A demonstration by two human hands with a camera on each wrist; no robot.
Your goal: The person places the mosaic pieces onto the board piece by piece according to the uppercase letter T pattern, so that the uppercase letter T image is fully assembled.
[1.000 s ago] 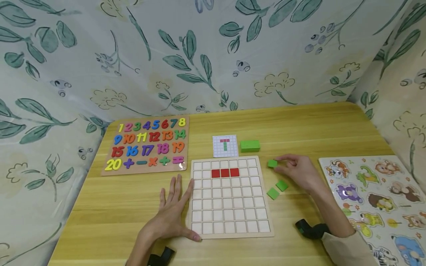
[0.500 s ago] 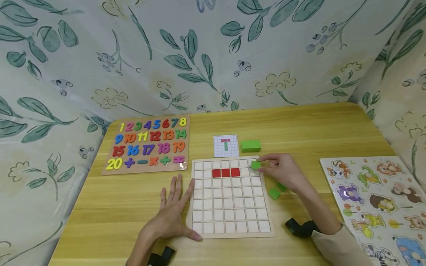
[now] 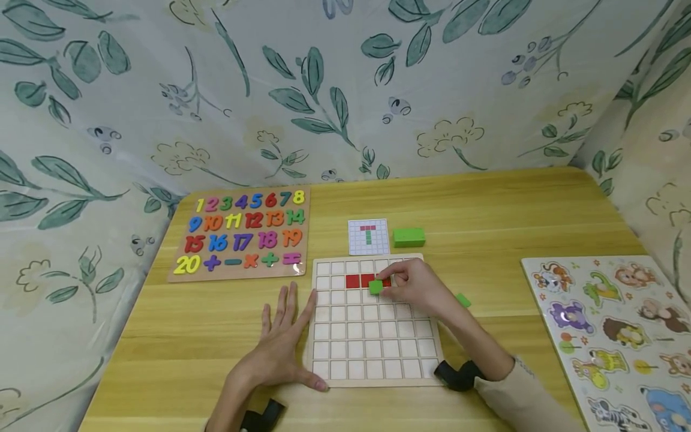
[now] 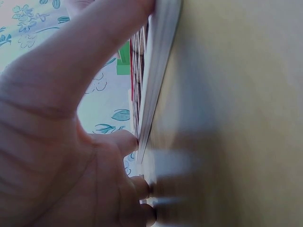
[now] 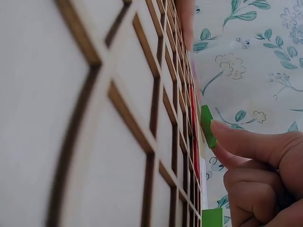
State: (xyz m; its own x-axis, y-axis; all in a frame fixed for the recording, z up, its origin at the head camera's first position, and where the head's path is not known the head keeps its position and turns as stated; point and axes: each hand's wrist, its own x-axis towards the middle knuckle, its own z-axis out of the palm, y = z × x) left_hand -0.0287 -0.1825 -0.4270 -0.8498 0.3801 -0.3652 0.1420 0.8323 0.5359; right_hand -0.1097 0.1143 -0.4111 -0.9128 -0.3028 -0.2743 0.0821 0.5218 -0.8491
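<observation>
A white grid board (image 3: pixel 354 348) lies on the table, with three red tiles (image 3: pixel 352 281) side by side in its second row. My right hand (image 3: pixel 418 289) pinches a green tile (image 3: pixel 375 287) between thumb and forefinger, just below the red row; in the right wrist view this green tile (image 5: pixel 207 126) is held tilted above the grid. My left hand (image 3: pixel 275 351) lies with fingers spread, thumb and forefinger touching the board's left edge. Another green tile (image 3: pixel 463 299) shows right of the board, partly behind my right forearm.
Above the board lie a card (image 3: pixel 369 237) with a red and green T pattern and a green block (image 3: pixel 408 237). A board of coloured numbers (image 3: pixel 248 270) sits at the left, an animal puzzle (image 3: pixel 594 324) at the right.
My right hand has carried the green tile leftward from beside the board to over the grid, just below the red tiles. My left hand has stayed in place.
</observation>
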